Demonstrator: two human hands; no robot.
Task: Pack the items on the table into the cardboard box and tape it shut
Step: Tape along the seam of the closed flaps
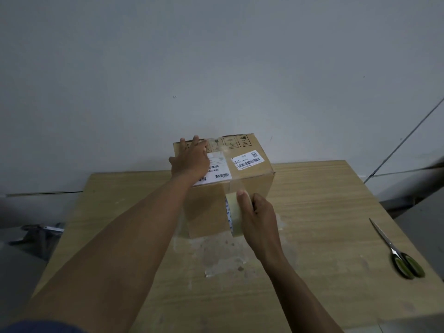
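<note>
Two hands: both at the cardboard box (254,185), frame centre.
Left hand (191,159): fingers straight, palm flat on the box top.
Right hand (260,217): clamped round the tape roll (234,219), against the box's near face.
Box: flaps closed, on the wooden table (312,188).
Scissors (396,248): lower right, well apart.
</note>
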